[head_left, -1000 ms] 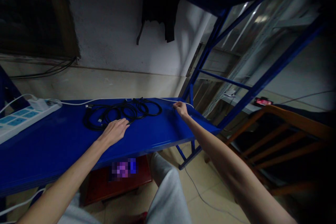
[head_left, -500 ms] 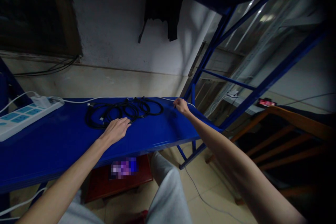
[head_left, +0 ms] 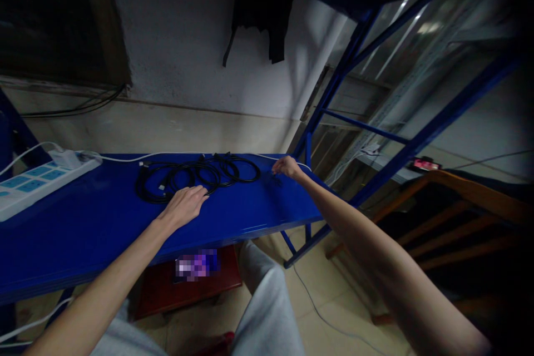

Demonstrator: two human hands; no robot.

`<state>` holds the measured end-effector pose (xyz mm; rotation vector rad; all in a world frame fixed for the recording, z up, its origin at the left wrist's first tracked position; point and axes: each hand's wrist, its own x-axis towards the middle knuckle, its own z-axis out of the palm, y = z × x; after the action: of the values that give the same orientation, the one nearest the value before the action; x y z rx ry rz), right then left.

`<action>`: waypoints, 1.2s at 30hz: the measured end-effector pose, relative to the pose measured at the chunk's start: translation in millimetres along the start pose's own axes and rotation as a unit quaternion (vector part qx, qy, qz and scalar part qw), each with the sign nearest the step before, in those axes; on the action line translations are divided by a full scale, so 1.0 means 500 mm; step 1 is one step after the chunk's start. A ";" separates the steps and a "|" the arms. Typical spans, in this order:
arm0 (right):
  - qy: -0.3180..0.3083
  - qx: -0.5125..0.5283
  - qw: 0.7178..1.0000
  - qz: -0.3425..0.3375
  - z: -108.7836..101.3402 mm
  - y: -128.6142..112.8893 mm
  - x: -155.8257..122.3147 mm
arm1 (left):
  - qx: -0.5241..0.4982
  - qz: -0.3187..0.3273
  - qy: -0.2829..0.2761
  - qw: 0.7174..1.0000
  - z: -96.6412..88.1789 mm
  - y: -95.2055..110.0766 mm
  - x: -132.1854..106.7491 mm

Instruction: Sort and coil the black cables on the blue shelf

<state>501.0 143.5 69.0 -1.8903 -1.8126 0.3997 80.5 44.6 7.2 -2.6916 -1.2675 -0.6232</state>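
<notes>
The person's left hand [head_left: 183, 206] lies palm down on the blue counter [head_left: 104, 233]. Its grip is spread flat, and the fingertips touch the near edge of a loose coil of black cables [head_left: 196, 175]. The coil sits toward the back of the counter, roughly in the middle. Behind it a thin white cable [head_left: 179, 154] runs along the rear edge, from a white power strip [head_left: 37, 181] at the far left toward the right end.

The right hand [head_left: 287, 167] is stretched out to that right end, just beside the coil's last loop. Its fingers curl downward over the white cable. The light is dim there, so I cannot tell whether the grip is pinching the cable or only hovering over it.

A red stool [head_left: 167, 289] stands under the counter, and a wooden chair [head_left: 459, 206] is off to the right.
</notes>
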 end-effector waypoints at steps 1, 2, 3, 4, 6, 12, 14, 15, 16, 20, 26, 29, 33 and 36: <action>-0.009 0.008 1.000 0.000 0.001 0.000 0.004 | 0.000 0.000 0.000 1.000 0.001 0.000 0.000; -0.018 0.014 1.000 -0.003 0.001 0.000 0.008 | 0.000 0.001 0.000 1.000 0.001 -0.001 0.000; -0.024 0.016 1.000 -0.008 0.001 0.000 0.011 | 0.001 0.002 0.000 1.000 0.002 -0.001 0.000; -0.022 0.012 1.000 -0.012 0.000 0.000 0.013 | 0.001 0.003 0.000 1.000 0.002 -0.002 0.000; -0.008 -0.004 1.000 -0.022 -0.003 -0.001 0.016 | 0.002 0.003 0.000 1.000 0.003 -0.002 0.000; -0.001 -0.080 0.995 -0.058 -0.013 -0.015 0.003 | 0.003 0.001 0.001 1.000 0.003 -0.002 -0.001; -0.006 -0.122 0.990 -0.066 -0.017 -0.021 -0.002 | 0.004 0.000 -0.001 1.000 0.002 -0.002 -0.001; -0.007 -0.143 0.987 -0.074 -0.019 -0.024 -0.005 | 0.002 -0.001 0.000 1.000 0.002 -0.002 0.000; -0.011 -0.162 0.983 -0.084 -0.022 -0.028 -0.007 | -0.002 -0.003 0.000 1.000 0.001 -0.001 0.000; -0.042 -0.206 0.970 -0.122 -0.034 -0.038 -0.009 | -0.014 -0.002 0.000 1.000 -0.002 0.000 0.000; -0.034 -0.222 0.962 -0.154 -0.035 -0.038 0.009 | -0.008 -0.002 -0.003 1.000 -0.004 0.001 0.000; -0.066 -0.205 0.966 -0.146 -0.028 -0.036 0.020 | -0.008 -0.004 0.000 1.000 0.000 0.000 0.000; -0.099 -0.181 0.968 -0.144 -0.024 -0.036 0.028 | -0.016 -0.003 0.006 1.000 0.004 -0.003 0.000; -0.115 -0.185 0.967 -0.135 -0.024 -0.034 0.030 | -0.022 -0.001 0.008 1.000 0.004 -0.004 0.000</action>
<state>494.3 156.6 90.0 -1.8498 -2.4027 0.1991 79.5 46.4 5.4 -2.7154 -1.2673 -0.6801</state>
